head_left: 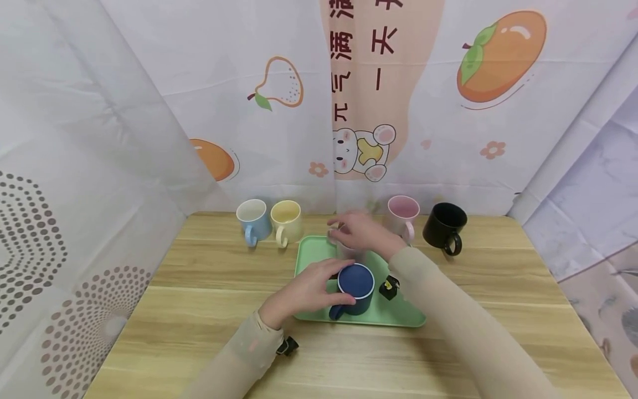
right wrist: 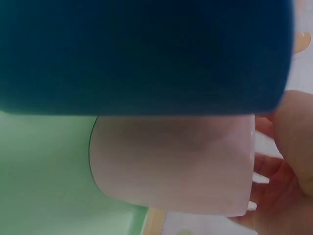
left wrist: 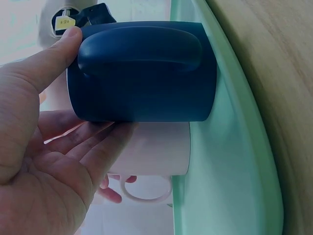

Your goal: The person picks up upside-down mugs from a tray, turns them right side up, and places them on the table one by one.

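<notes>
On the left, my left hand point(head_left: 319, 285) grips the dark blue mug point(head_left: 356, 282), its thumb near the rim on the handle side and its fingers along the other side. The mug is upright over the light green tray point(head_left: 404, 316). Just behind it is a pale pinkish mug point(right wrist: 171, 164), close against the blue one in the right wrist view. My right hand point(head_left: 361, 230) reaches over the pale mug and holds it near its rim and handle. Some of its fingertips are hidden behind the rim.
At the back left stand a blue mug point(head_left: 256, 227) and a cream-yellow mug point(head_left: 291, 227). A pink mug point(head_left: 399, 221) and a black mug point(head_left: 443, 227) stand at the back right. Behind the wooden table point(head_left: 209, 310) hangs a printed curtain point(head_left: 284, 138).
</notes>
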Motion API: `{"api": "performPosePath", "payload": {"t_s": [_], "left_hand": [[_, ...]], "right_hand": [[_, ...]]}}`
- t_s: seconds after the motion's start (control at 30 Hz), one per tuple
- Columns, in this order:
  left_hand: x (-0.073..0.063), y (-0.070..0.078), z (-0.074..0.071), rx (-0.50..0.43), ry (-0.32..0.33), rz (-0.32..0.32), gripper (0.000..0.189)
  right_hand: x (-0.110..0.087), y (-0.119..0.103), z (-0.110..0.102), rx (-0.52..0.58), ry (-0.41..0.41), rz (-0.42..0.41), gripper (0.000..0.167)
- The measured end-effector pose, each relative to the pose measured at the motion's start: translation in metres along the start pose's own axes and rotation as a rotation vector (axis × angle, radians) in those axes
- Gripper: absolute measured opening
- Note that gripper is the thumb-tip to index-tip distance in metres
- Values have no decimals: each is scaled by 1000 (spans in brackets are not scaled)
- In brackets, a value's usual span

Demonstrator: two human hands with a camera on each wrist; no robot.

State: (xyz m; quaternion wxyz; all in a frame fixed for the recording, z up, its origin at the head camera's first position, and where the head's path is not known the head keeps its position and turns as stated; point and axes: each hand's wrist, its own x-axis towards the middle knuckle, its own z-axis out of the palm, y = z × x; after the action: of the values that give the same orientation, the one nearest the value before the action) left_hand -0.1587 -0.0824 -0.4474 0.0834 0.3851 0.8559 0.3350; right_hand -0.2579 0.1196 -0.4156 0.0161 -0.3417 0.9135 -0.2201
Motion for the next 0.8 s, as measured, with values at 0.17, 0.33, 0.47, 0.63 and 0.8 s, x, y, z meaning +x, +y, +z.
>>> {"api": "performPosePath", "payload": {"t_s": [0.17, 0.33, 0.47, 0.63, 0.8], "left_hand": [[0, 0, 0, -1, -2, -4, 80], [0, 1, 0, 2, -8, -15, 82], [0, 0, 0, -3, -6, -17, 82], [-1, 0, 0, -11, -9, -25, 82], [0, 0, 0, -10, -12, -30, 83]], "right_hand": [[3, 3, 3, 13, -53, -76, 25], [3, 4, 2, 12, -72, -31, 26], [0, 8, -1, 41, -61, 56, 29], [-12, 22, -5, 46, -26, 129, 31], [-26, 36, -10, 42, -22, 171, 35]]}}
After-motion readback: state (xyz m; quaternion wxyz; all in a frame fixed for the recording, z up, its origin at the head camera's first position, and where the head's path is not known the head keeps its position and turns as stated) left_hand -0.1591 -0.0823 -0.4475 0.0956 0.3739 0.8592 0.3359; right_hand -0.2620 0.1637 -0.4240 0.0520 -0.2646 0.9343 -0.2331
